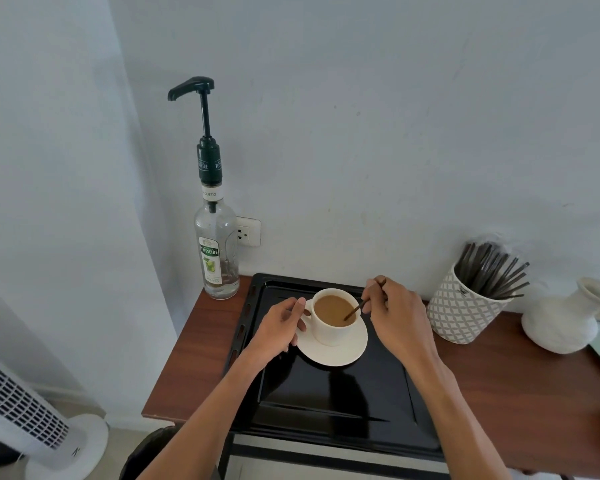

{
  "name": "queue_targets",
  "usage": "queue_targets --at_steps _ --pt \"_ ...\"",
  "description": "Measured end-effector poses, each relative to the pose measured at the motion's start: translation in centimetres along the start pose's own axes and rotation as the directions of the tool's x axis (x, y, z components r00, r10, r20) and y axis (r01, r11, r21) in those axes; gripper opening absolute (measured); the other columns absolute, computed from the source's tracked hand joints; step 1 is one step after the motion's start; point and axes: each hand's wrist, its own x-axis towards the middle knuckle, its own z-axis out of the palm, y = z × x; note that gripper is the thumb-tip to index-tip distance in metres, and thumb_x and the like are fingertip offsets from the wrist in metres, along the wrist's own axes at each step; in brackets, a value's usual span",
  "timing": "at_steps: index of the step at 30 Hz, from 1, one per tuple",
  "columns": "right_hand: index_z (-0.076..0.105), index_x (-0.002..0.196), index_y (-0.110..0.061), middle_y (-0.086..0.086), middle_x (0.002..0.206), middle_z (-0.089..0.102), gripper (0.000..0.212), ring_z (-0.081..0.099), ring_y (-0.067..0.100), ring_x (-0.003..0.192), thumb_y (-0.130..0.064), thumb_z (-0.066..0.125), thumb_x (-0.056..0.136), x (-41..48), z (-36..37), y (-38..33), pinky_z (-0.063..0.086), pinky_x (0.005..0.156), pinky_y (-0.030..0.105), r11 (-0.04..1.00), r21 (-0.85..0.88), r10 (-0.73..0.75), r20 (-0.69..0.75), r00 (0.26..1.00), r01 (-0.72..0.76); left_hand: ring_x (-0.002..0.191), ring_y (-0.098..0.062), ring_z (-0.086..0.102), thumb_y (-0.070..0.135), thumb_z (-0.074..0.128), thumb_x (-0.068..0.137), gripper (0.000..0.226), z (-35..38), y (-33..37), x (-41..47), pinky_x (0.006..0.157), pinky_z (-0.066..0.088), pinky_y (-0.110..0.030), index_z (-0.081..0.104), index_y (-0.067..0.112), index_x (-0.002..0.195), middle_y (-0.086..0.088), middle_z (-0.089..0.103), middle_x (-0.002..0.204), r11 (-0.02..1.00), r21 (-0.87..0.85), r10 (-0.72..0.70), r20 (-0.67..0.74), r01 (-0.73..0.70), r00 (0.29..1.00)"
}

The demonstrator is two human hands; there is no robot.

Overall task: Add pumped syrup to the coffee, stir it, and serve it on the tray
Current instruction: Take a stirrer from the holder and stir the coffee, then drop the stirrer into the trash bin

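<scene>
A white cup [329,332] of milky coffee stands on a white saucer [340,355], which rests on the far part of a black tray [329,407]. My left hand [281,327] grips the cup at its handle side. My right hand [395,313] pinches a thin brown stir stick [354,310] whose tip dips into the coffee. The clear syrup bottle [217,244] with its dark green pump [201,112] stands upright at the table's back left corner, apart from both hands.
A patterned white holder [461,313] full of dark stir sticks sits right of the tray, with a white vase [561,320] beyond it. The wooden table [194,358] meets the wall behind. A white tower fan [28,424] stands on the floor at left.
</scene>
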Motion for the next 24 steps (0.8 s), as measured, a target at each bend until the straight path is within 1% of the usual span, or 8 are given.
queue_targets --at_steps 3,7,11,14,17,19,21,24 --pt "0.064 0.082 -0.021 -0.004 0.069 0.071 0.034 0.069 0.017 0.069 -0.029 0.041 0.105 -0.3 -0.6 -0.4 0.058 0.07 0.047 0.998 0.023 -0.052 -0.087 0.995 0.054 0.052 -0.014 0.059 0.04 0.045 0.105 0.032 -0.3 0.0 -0.2 0.041 0.045 -0.025 0.063 0.014 0.106 -0.011 0.072 0.09 1.0 0.002 0.003 0.002 -0.003 1.0" --pt "0.065 0.084 -0.02 -0.013 0.07 0.07 0.031 0.069 0.005 0.068 -0.025 0.044 0.106 -1.0 -0.9 -0.8 0.058 0.066 0.037 0.99 0.107 -0.062 -0.229 0.971 0.089 0.055 -0.015 0.065 0.034 0.048 0.105 0.026 -0.6 0.0 -0.4 0.046 0.051 -0.029 0.062 0.014 0.112 -0.008 0.073 0.097 1.0 0.0 -0.011 -0.002 0.011 1.0" --pt "0.067 0.084 -0.016 -0.012 0.069 0.07 0.033 0.068 0.005 0.068 -0.024 0.044 0.107 -1.6 -0.6 -0.8 0.058 0.07 0.039 0.992 0.115 -0.026 -0.246 0.969 0.056 0.062 -0.018 0.071 0.026 0.049 0.105 0.02 -1.0 0.3 -0.9 0.049 0.056 -0.03 0.061 0.016 0.119 -0.006 0.073 0.103 1.0 0.009 -0.018 0.004 0.018 1.0" --pt "0.065 0.081 -0.02 -0.009 0.069 0.071 0.034 0.068 0.005 0.067 -0.024 0.043 0.106 -1.9 -0.7 -0.8 0.058 0.071 0.037 0.979 0.204 0.037 -0.311 0.95 0.029 0.066 -0.022 0.074 0.024 0.049 0.105 0.023 -1.4 0.6 -1.3 0.051 0.058 -0.028 0.061 0.014 0.123 -0.006 0.073 0.107 1.0 -0.001 -0.016 0.017 0.016 1.0" --pt "0.065 0.08 -0.021 -0.005 0.071 0.074 0.034 0.069 0.009 0.064 -0.025 0.044 0.107 -2.2 -0.4 -0.6 0.059 0.069 0.042 0.959 0.279 0.127 -0.297 0.946 -0.041 0.077 -0.03 0.077 0.023 0.049 0.106 0.025 -2.0 0.8 -1.7 0.052 0.058 -0.027 0.061 0.013 0.125 -0.007 0.073 0.109 1.0 -0.01 -0.012 0.018 0.012 1.0" --pt "0.066 0.082 -0.02 -0.001 0.071 0.075 0.034 0.071 0.018 0.063 -0.027 0.044 0.107 -2.6 0.0 -0.1 0.059 0.059 0.039 0.916 0.392 0.221 -0.308 0.926 -0.088 0.077 -0.029 0.077 0.022 0.049 0.106 0.025 -2.5 0.8 -1.7 0.052 0.058 -0.026 0.062 0.013 0.125 -0.006 0.074 0.11 1.0 -0.017 -0.003 0.011 0.003 1.0" --pt "0.067 0.084 -0.018 0.003 0.074 0.077 0.034 0.071 0.019 0.06 -0.027 0.044 0.107 -3.1 0.2 0.0 0.056 0.047 0.028 0.825 0.549 0.327 -0.268 0.906 -0.135 0.074 -0.025 0.077 0.022 0.049 0.106 0.024 -3.5 0.7 -1.9 0.052 0.058 -0.025 0.063 0.015 0.124 -0.003 0.075 0.109 1.0 -0.022 0.007 -0.015 -0.008 1.0" --pt "0.068 0.088 -0.013 0.008 0.081 0.079 0.034 0.07 0.015 0.057 -0.027 0.044 0.108 -4.1 0.9 -0.6 0.055 0.046 0.026 0.667 0.708 0.44 -0.123 0.889 -0.233 0.078 -0.022 0.077 0.027 0.051 0.104 0.022 -5.7 0.0 -3.3 0.055 0.06 -0.026 0.065 0.019 0.119 -0.001 0.075 0.107 1.0 0.001 0.023 -0.055 -0.023 0.998"
